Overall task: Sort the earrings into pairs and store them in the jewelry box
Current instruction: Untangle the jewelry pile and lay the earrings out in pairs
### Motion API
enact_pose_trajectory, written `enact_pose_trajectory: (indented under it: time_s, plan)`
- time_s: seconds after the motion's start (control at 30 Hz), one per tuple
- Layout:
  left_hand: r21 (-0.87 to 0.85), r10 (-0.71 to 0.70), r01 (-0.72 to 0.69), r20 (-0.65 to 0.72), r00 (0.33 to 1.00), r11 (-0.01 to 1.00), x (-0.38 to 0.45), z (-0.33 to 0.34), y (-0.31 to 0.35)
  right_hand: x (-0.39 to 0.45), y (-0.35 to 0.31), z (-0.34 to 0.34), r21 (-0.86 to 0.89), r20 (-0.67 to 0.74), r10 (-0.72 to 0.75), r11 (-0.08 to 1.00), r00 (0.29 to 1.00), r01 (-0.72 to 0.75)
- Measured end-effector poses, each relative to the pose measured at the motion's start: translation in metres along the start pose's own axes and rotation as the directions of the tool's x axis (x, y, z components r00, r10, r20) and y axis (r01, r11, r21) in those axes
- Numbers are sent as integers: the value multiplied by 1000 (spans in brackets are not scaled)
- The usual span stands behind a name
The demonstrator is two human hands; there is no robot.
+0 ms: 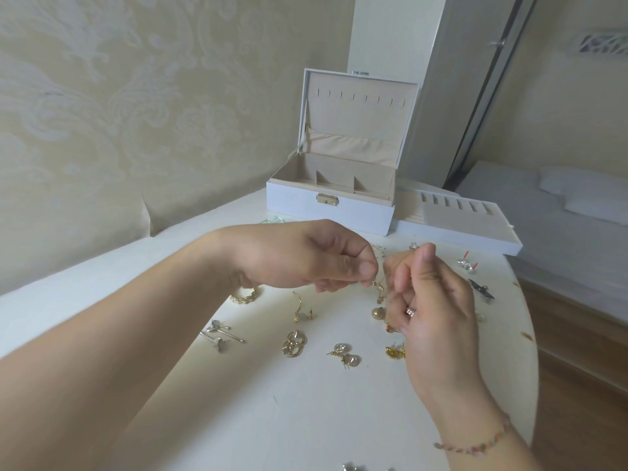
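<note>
My left hand (306,256) and right hand (431,300) each pinch part of a gold dangling earring (378,286) above the tabletop (306,402), other earrings scattered below, the jewelry box (331,207) open behind.

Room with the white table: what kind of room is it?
Probably a bedroom at home. Beside the table stands a bed with pillows, the wall has patterned wallpaper, and an open jewelry box sits on the table.
</note>
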State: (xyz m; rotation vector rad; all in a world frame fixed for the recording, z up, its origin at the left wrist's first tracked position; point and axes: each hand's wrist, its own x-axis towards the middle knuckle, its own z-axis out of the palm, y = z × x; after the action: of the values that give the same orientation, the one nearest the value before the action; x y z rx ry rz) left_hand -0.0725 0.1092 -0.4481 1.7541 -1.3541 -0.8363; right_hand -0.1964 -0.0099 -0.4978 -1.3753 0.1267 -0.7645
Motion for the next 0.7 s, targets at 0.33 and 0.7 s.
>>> enact_pose_trajectory:
  time_s: [0.33, 0.7]
  plan:
    - [46, 1, -1, 2, 1000, 999, 1, 0, -1, 0, 3, 0, 49, 17, 6, 999, 1000, -6]
    - [114, -18, 24, -51, 999, 993, 0, 0, 0, 1, 13, -1, -84, 70, -59, 994, 996, 65]
